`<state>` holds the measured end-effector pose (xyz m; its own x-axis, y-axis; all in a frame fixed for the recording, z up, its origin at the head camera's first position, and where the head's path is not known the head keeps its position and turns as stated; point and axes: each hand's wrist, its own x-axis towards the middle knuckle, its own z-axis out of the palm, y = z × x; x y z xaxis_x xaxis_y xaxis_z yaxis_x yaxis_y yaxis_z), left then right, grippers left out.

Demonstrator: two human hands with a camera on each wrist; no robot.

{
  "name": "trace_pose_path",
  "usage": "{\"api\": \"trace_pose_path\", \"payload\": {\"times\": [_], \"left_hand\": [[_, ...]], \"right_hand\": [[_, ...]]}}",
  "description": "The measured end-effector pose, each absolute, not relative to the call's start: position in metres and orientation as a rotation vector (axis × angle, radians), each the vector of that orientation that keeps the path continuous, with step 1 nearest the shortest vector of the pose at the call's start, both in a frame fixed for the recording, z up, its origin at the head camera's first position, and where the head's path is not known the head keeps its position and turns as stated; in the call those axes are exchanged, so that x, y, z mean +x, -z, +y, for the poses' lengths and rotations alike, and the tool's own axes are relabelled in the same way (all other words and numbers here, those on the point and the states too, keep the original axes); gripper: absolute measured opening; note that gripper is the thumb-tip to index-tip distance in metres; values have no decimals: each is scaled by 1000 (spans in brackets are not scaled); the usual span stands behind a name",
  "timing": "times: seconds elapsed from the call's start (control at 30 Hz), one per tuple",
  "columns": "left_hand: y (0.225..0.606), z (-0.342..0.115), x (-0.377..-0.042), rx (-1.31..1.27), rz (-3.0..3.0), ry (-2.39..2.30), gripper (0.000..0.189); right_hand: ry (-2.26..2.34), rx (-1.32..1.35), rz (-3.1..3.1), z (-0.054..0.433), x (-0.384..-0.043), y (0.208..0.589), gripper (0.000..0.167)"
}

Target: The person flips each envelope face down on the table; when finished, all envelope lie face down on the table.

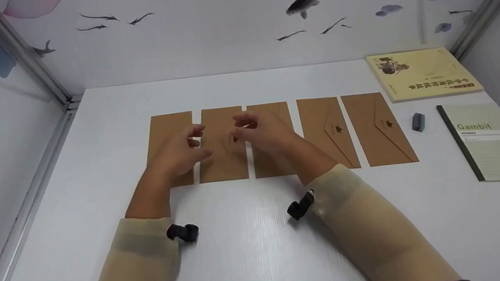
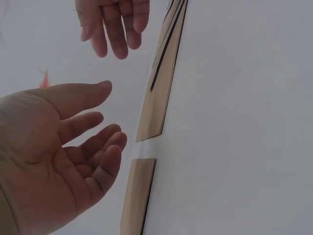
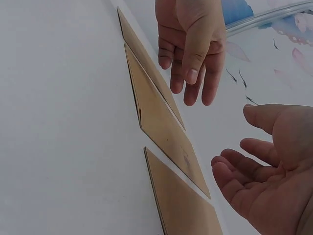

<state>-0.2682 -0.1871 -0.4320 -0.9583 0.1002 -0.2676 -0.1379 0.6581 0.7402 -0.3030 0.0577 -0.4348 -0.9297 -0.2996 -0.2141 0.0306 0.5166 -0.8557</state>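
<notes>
Several brown kraft envelopes lie side by side in a row on the white table. My left hand (image 1: 180,151) hovers above the leftmost envelope (image 1: 165,122), its fingers loosely bent and holding nothing. Facing it, my right hand (image 1: 265,131) is over the middle envelope (image 1: 274,163), also without anything in its grasp. Between the hands lies the second envelope (image 1: 224,162), with a small dark print partly behind the right fingers. In the left wrist view, a gap separates the left hand (image 2: 63,156) from the envelopes. The right wrist view shows the right hand (image 3: 269,171) likewise apart from them.
Two more envelopes, one with a pointed flap (image 1: 328,135) and the rightmost envelope (image 1: 380,129), continue the row. Beyond them are a dark grey eraser-like block (image 1: 418,122), a yellow book (image 1: 426,76) and a pale green notebook (image 1: 493,144). Printed walls enclose the table.
</notes>
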Motion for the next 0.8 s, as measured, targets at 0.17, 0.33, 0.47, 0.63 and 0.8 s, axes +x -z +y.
{"api": "trace_pose_path", "payload": {"times": [0.17, 0.33, 0.47, 0.63, 0.8], "left_hand": [[428, -186, -265, -25, 2599, -1194, 72], [433, -185, -261, -14, 2598, -1144, 73], [437, -186, -261, 0, 2612, -1123, 73], [439, -187, -263, 15, 2615, -1136, 71], [441, -184, -264, 3, 2630, -1147, 69]], "right_hand": [[1418, -155, 2391, 62, -310, 432, 52], [1424, -80, 2337, 65, -309, 437, 52], [1511, -72, 2249, 65, -308, 437, 52], [1509, -55, 2231, 65, -309, 438, 54], [1505, -23, 2207, 64, -309, 438, 53]]}}
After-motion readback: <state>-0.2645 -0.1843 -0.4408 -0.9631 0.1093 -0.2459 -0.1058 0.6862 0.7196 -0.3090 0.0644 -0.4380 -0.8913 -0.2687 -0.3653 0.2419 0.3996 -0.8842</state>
